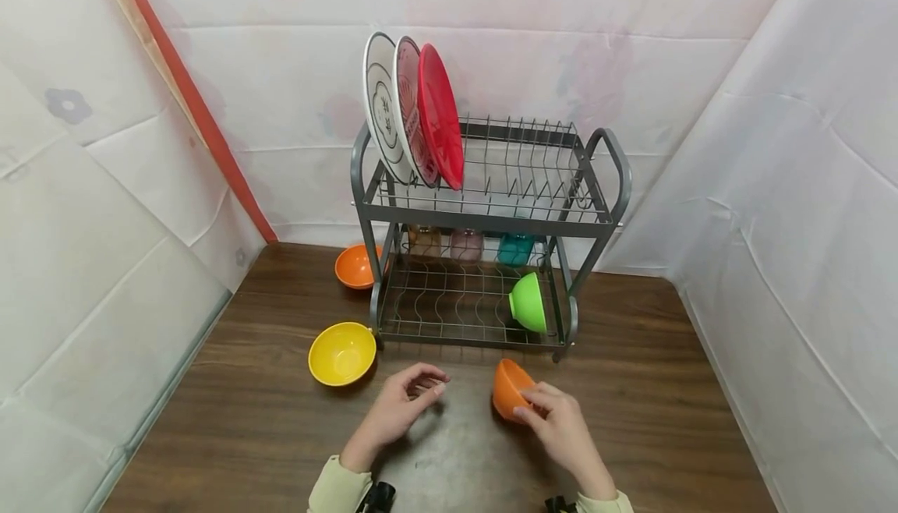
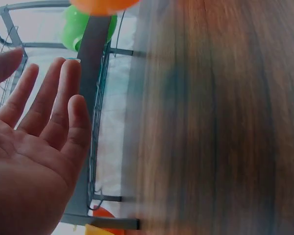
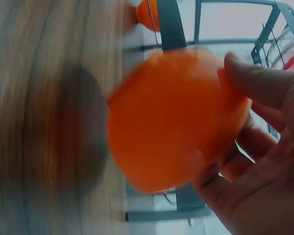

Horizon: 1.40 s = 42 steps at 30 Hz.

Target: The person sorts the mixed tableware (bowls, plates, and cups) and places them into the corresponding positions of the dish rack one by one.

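In the head view an orange bowl (image 1: pixel 508 390) is tilted on its side in front of the rack, pinched at its rim by my right hand (image 1: pixel 560 429). The right wrist view shows the same orange bowl (image 3: pixel 171 122) large and blurred, with thumb and fingers on its edge. My left hand (image 1: pixel 401 412) holds nothing; its fingers are loosely bent, left of the bowl. In the left wrist view the left palm (image 2: pixel 34 161) faces up with the fingers apart. A green bowl (image 1: pixel 528 302) stands on edge at the right of the rack's lower tier.
A two-tier dish rack (image 1: pixel 484 224) stands at the back, with a white plate (image 1: pixel 382 107), a pink-patterned plate (image 1: pixel 410 107) and a red plate (image 1: pixel 440 119) upright on top. Coloured cups (image 1: pixel 466 245) sit behind its lower tier. A yellow bowl (image 1: pixel 342 354) and another orange bowl (image 1: pixel 354 267) lie left.
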Motion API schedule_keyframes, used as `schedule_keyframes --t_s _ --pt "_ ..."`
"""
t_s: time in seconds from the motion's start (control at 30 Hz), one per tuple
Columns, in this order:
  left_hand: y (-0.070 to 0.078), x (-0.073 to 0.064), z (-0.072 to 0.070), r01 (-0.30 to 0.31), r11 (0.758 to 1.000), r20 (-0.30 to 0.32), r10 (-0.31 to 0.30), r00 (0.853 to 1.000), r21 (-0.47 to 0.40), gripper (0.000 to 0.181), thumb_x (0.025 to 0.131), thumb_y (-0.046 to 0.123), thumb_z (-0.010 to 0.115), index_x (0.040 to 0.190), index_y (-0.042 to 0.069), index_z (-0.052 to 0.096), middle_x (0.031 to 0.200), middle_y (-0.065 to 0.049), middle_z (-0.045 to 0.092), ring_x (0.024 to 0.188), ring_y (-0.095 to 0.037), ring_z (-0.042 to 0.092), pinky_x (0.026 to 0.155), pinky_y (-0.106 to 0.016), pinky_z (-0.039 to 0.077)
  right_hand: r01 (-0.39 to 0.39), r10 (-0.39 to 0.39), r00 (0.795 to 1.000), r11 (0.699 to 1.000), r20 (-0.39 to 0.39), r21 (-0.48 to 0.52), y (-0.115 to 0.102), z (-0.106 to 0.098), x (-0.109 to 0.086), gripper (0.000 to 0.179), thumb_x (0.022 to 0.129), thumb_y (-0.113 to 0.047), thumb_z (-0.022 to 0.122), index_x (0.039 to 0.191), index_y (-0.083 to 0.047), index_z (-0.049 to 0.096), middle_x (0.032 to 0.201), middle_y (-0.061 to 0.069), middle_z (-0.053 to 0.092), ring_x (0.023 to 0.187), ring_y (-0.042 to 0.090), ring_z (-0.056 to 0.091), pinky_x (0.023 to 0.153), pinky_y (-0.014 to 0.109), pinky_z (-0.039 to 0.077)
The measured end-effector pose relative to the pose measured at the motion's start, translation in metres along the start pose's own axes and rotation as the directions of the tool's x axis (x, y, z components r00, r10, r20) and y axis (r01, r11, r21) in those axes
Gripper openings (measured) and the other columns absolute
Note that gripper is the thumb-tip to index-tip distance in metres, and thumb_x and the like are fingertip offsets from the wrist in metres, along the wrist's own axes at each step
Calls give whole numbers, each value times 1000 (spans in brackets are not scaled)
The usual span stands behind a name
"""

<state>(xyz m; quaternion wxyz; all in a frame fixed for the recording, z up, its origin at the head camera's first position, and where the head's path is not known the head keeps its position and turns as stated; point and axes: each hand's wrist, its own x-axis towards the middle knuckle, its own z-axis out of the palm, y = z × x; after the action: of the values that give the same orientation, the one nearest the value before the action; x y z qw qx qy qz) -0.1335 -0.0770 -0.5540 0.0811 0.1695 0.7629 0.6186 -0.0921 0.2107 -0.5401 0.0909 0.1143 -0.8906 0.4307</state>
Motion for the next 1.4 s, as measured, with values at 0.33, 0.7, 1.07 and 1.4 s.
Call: schedule_keyframes --t_s 0.33,0.7,1.07,1.4 --pt "6 4 10 -76 988 33 72 997 137 28 89 24 77 116 24 67 126 6 64 113 -17 60 85 -42 53 149 -161 962 986 219 72 -11 9 -2 18 84 -11 78 102 -10 78 94 -10 66 83 6 58 74 27 51" --pt "9 3 21 -227 965 214 196 957 132 20 89 24 77 106 15 74 115 3 70 110 -17 61 90 -44 51 204 -242 908 968 341 144 -16 11 2 17 89 -22 74 104 -17 78 97 -13 67 89 5 58 78 30 51" --pt "11 0 26 -277 953 178 253 951 123 4 90 18 76 94 18 76 87 9 67 77 -3 57 66 -32 51 154 -193 942 975 275 158 -15 14 0 12 88 -15 76 100 -17 75 93 -13 65 85 5 60 76 31 53" --pt "26 0 19 -316 943 167 297 940 101 5 91 21 74 90 16 75 83 7 63 70 -5 52 58 -24 47 143 -158 975 985 158 97 -17 19 -1 16 83 -16 81 95 -22 72 92 -18 65 88 6 60 78 36 53"
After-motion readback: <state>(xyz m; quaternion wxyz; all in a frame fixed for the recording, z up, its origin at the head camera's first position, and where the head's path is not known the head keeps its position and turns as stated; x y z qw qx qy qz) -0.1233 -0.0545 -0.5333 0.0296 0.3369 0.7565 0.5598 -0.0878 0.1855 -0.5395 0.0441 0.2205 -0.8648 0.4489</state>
